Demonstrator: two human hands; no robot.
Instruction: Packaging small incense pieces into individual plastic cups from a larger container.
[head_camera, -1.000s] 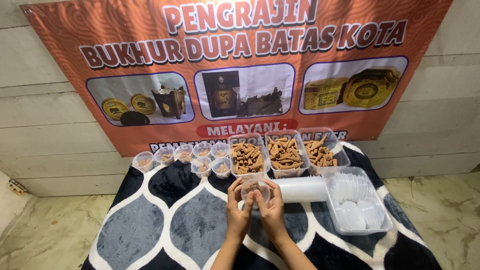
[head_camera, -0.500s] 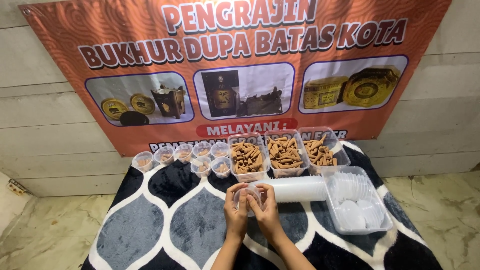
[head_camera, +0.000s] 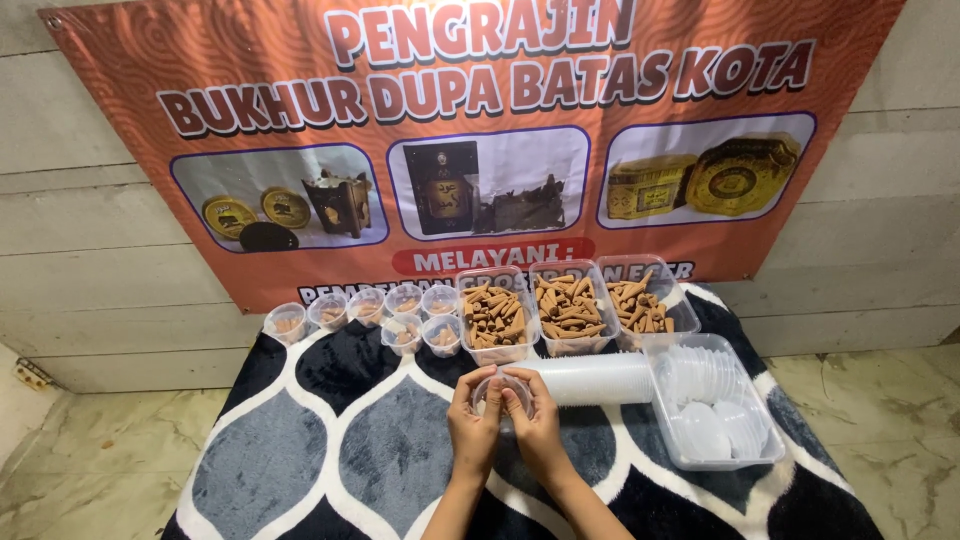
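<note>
Both hands (head_camera: 505, 420) meet at small cup (head_camera: 502, 392), mid-rug (head_camera: 270, 470). Just beyond and right: cup stack (head_camera: 590, 378) lying on side, blocks forward-right reach. Behind it three tubs (head_camera: 570, 310) in row, tight together, no gap between. Lid box (head_camera: 715, 400) closes right side. Filled cups (head_camera: 365, 312) line far left, near banner (head_camera: 480, 130). Open rug left of hands and toward near edge; floor (head_camera: 90, 480) either side of rug.
</note>
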